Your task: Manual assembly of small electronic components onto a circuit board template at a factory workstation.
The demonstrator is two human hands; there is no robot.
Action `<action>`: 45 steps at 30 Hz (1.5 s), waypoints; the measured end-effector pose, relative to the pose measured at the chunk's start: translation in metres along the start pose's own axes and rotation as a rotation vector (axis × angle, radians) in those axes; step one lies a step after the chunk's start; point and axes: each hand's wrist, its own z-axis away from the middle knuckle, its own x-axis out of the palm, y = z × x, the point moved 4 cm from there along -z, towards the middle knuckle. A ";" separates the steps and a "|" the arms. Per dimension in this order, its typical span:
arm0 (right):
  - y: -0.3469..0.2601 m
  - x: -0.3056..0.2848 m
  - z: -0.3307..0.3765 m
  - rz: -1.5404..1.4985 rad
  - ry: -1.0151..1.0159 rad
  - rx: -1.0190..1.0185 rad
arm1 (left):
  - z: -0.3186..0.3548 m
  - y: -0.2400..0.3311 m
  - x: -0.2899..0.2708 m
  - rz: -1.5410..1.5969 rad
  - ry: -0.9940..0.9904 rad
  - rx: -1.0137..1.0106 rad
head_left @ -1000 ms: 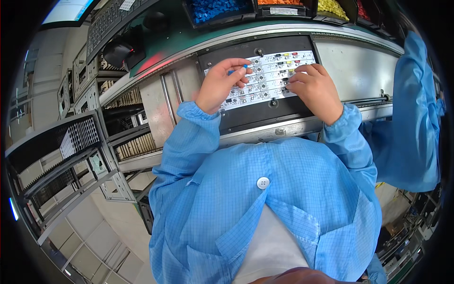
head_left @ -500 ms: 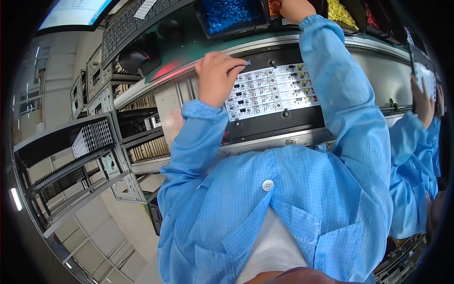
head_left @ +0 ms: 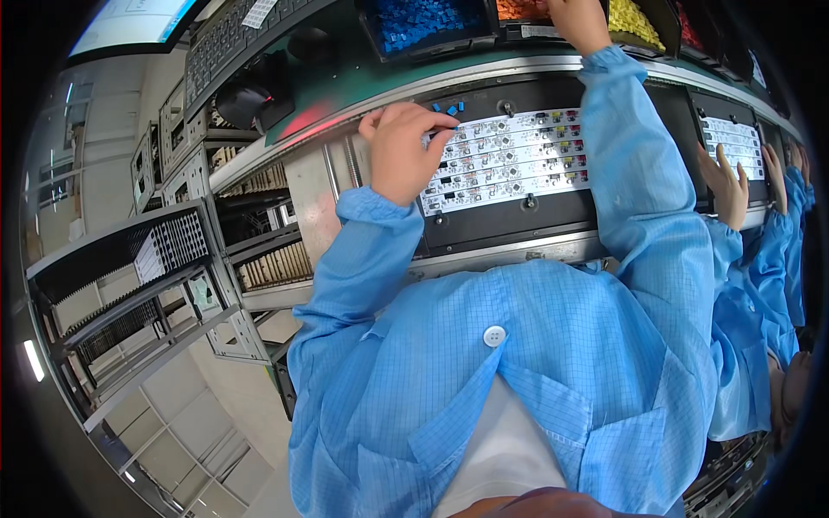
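Observation:
My left hand [head_left: 404,148] is over the upper left corner of the white circuit board strips [head_left: 509,164], thumb and forefinger pinched on a small blue component [head_left: 456,128] that barely shows. Beside the fingertips, a few loose blue components [head_left: 452,110] lie on the black carrier [head_left: 484,226] around the strips. Small black, yellow and red parts sit on the strips. My right hand [head_left: 582,24] is at the bin of orange components [head_left: 521,9], its fingers drawn together. The top edge of the picture cuts off part of it, and what the fingertips hold is hidden.
Bins of blue [head_left: 421,24], yellow [head_left: 635,24] and red parts [head_left: 689,33] flank the orange one. A metal rail [head_left: 518,66] runs before them. At right, a co-worker's hands [head_left: 727,183] are by another board [head_left: 734,142]. A mouse [head_left: 244,105] and keyboard [head_left: 229,52] lie at left.
Loose blue components now lie on the carrier near my left fingertips, where one was pinched before. My right hand has shifted right within the orange bin. The carrier and strips appear slightly farther right.

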 end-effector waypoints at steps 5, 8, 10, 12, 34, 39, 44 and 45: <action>-0.011 0.011 0.043 -1.027 -0.140 0.606 | 0.005 0.003 0.004 -0.100 0.032 0.029; 0.013 0.024 0.061 -1.702 -0.583 0.396 | 0.001 0.008 0.011 -0.127 0.063 0.089; 0.007 0.016 0.083 -1.338 -0.539 0.494 | 0.002 0.008 0.011 -0.141 0.072 0.099; 0.003 0.006 0.102 -0.968 -0.482 0.573 | 0.002 0.009 0.012 -0.149 0.081 0.114; -0.034 0.022 0.152 -0.544 -0.547 0.333 | -0.005 0.015 0.011 -0.206 0.071 0.206; -0.062 0.026 0.156 -0.134 -0.487 0.002 | -0.030 0.013 0.022 -0.299 0.123 0.100; -0.066 0.033 0.165 0.033 -0.441 -0.203 | -0.028 0.005 0.023 -0.162 0.040 0.050; -0.065 0.033 0.166 0.031 -0.442 -0.199 | -0.025 0.004 0.020 -0.163 0.036 0.048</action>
